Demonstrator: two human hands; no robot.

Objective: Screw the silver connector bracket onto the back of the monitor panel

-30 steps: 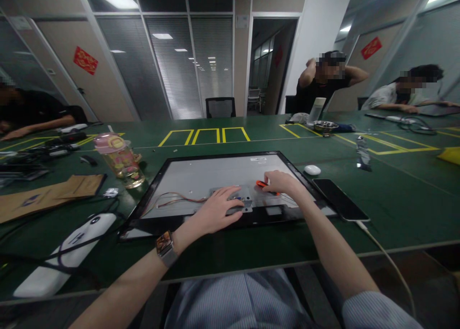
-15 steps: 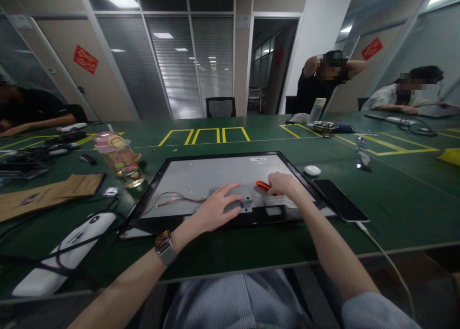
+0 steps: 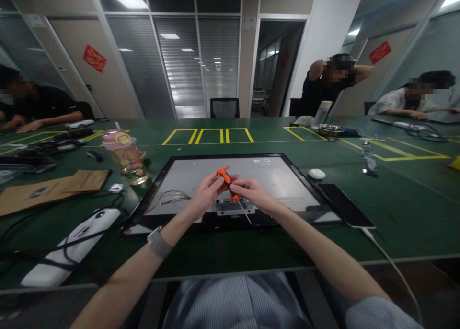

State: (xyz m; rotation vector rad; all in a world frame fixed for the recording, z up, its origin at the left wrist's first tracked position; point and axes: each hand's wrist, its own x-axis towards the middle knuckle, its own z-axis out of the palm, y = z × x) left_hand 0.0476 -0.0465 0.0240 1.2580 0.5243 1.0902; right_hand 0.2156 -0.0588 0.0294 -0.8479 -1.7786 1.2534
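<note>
Left hand [image 3: 205,193] and right hand [image 3: 257,194] grasp a screwdriver [image 3: 225,176]
They partly hide the panel [image 3: 287,185] — bottle [image 3: 125,157] left, phone [image 3: 345,204] right.

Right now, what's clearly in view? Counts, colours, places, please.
Long table: 1, green, before person
Flat framed panel: 1, grey and black, on table
Slender screwdriver: 1, orange and black, in both hands
Lidded bottle: 1, pink lid, left of panel
Flat paper packet: 1, brown, left
Long corded device: 1, white, near left
Rectangular phone: 1, black, right of panel
Metal bowl: 1, silver, far right
Other people: 3, beyond table
Wristwatch: 1, silver, left wrist
Left hand: 1, bare, fingers on screwdriver
Right hand: 1, bare, fingers on screwdriver
</note>
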